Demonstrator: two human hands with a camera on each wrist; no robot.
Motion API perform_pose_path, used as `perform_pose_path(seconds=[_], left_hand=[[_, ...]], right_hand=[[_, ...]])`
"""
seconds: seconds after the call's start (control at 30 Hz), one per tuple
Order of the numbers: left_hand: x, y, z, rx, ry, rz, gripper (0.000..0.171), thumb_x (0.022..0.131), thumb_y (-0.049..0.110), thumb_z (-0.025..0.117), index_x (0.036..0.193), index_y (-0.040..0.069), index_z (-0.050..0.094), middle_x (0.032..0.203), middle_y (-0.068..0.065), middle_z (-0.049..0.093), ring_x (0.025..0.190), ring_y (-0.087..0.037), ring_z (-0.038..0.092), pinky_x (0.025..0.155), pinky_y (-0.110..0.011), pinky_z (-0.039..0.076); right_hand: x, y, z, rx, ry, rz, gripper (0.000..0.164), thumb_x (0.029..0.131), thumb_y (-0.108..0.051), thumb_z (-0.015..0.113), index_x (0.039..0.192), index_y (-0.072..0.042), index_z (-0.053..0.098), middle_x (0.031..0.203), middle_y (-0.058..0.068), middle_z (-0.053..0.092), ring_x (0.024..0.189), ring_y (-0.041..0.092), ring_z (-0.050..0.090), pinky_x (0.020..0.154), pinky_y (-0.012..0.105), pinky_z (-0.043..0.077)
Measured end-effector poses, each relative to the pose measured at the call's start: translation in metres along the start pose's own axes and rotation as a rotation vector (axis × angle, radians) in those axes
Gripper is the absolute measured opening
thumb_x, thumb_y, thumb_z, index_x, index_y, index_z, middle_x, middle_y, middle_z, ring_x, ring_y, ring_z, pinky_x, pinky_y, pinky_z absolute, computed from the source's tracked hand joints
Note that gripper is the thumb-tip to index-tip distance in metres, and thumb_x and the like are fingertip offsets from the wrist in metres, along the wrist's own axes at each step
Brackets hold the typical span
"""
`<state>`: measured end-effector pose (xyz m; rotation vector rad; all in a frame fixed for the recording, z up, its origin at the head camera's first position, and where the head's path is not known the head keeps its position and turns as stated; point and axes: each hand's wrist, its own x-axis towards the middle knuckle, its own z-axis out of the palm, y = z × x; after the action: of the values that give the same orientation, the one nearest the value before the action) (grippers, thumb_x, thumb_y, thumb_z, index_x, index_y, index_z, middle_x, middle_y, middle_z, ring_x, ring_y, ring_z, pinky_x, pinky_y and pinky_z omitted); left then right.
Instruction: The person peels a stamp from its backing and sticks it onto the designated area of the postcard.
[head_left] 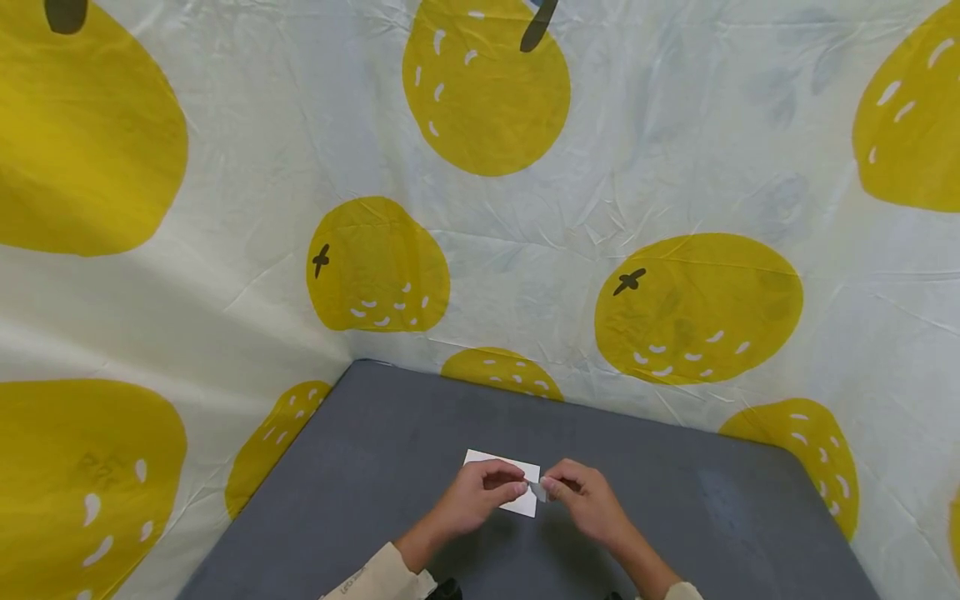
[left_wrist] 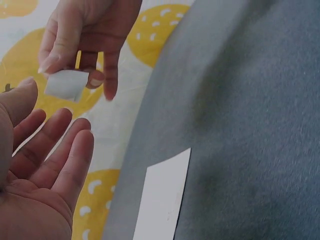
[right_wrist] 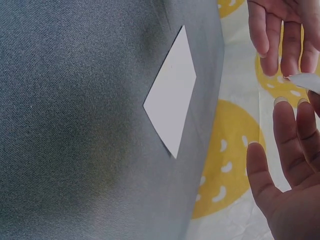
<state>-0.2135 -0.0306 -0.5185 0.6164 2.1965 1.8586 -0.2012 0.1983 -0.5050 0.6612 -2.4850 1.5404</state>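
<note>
Fingers of the right hand pinch a small, pale grey, slightly curled slip above the bench; whether the left hand, beside it, grips too I cannot tell. Below lies a flat white card; yellow-fruit cloth hangs behind.

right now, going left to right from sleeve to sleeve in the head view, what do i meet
left sleeve → left hand → small light-grey piece → right hand → right sleeve
</note>
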Motion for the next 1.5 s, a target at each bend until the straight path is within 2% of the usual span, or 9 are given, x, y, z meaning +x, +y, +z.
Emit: perform_pose_path(seconds=[0.27,0.47,0.57,0.73,0.87,1.13,1.3,1.4,1.5], left_hand=[[-0.001,0.003,0.004,-0.059,0.0,0.012,0.018,0.098,0.012,0.073,0.108,-0.002,0.077,0.103,-0.026,0.076,0.081,-0.002,0.068,0.075,-0.016,0.057],[0.002,0.004,0.009,-0.07,0.01,0.001,0.02,0.097,0.012,0.074,0.111,-0.002,0.076,0.102,-0.023,0.077,0.083,-0.01,0.072,0.075,-0.022,0.062],[0.005,0.004,0.01,-0.059,-0.001,0.016,0.02,0.098,0.012,0.073,0.111,-0.003,0.076,0.101,-0.024,0.077,0.08,-0.007,0.071,0.073,-0.019,0.06],[0.008,0.002,0.012,-0.027,-0.016,0.05,0.018,0.098,0.014,0.073,0.103,-0.002,0.079,0.1,-0.025,0.076,0.076,0.0,0.067,0.071,-0.016,0.056],[0.008,0.004,0.015,-0.044,0.006,0.024,0.016,0.098,0.013,0.073,0.1,-0.002,0.079,0.097,-0.025,0.077,0.074,-0.002,0.067,0.069,-0.018,0.058],[0.007,0.013,0.02,-0.181,0.045,-0.06,0.021,0.098,0.008,0.071,0.1,-0.012,0.075,0.091,-0.036,0.074,0.062,-0.005,0.069,0.057,-0.018,0.058],[0.007,0.015,0.022,-0.164,0.093,-0.083,0.019,0.097,0.009,0.073,0.096,-0.009,0.077,0.082,-0.028,0.076,0.057,-0.005,0.067,0.054,-0.02,0.058],[0.007,0.015,0.023,-0.161,0.126,-0.109,0.016,0.097,0.008,0.073,0.094,-0.007,0.077,0.081,-0.024,0.077,0.055,-0.005,0.067,0.053,-0.021,0.058],[0.008,0.016,0.023,-0.178,0.151,-0.134,0.015,0.097,0.008,0.072,0.094,-0.006,0.078,0.082,-0.023,0.078,0.055,-0.006,0.068,0.054,-0.023,0.059]], right_hand=[[0.0,-0.002,0.002,-0.011,0.024,0.021,0.011,0.095,-0.014,0.074,0.085,-0.018,0.075,0.078,-0.001,0.066,0.073,0.001,0.059,0.065,0.022,0.052],[0.0,-0.003,0.002,-0.016,0.036,0.038,0.011,0.095,-0.014,0.074,0.085,-0.019,0.076,0.079,-0.002,0.066,0.073,0.001,0.06,0.067,0.022,0.053],[0.0,-0.003,0.003,-0.004,0.032,0.048,0.011,0.095,-0.015,0.074,0.085,-0.019,0.076,0.079,-0.001,0.067,0.074,0.002,0.061,0.067,0.022,0.054],[0.0,-0.005,0.005,0.011,0.044,0.008,0.011,0.095,-0.013,0.074,0.085,-0.018,0.076,0.078,0.001,0.067,0.072,0.004,0.061,0.067,0.022,0.053],[0.0,-0.007,0.007,-0.013,0.076,-0.019,0.012,0.093,-0.012,0.075,0.083,-0.018,0.076,0.077,-0.001,0.066,0.072,0.002,0.059,0.066,0.022,0.051],[-0.001,-0.005,0.016,-0.131,0.175,-0.188,0.017,0.089,-0.002,0.078,0.079,-0.016,0.073,0.076,-0.004,0.068,0.073,-0.001,0.058,0.065,0.021,0.048],[-0.002,-0.007,0.019,-0.309,0.226,-0.259,0.02,0.083,-0.002,0.084,0.082,-0.019,0.074,0.081,-0.011,0.066,0.074,-0.002,0.057,0.064,0.021,0.048],[-0.003,-0.008,0.019,-0.445,0.263,-0.352,0.022,0.076,-0.004,0.089,0.087,-0.018,0.076,0.089,-0.011,0.065,0.077,0.002,0.057,0.067,0.023,0.049],[-0.003,-0.008,0.019,-0.517,0.286,-0.462,0.024,0.072,-0.007,0.092,0.088,-0.018,0.077,0.092,-0.008,0.065,0.08,0.008,0.058,0.072,0.025,0.047]])
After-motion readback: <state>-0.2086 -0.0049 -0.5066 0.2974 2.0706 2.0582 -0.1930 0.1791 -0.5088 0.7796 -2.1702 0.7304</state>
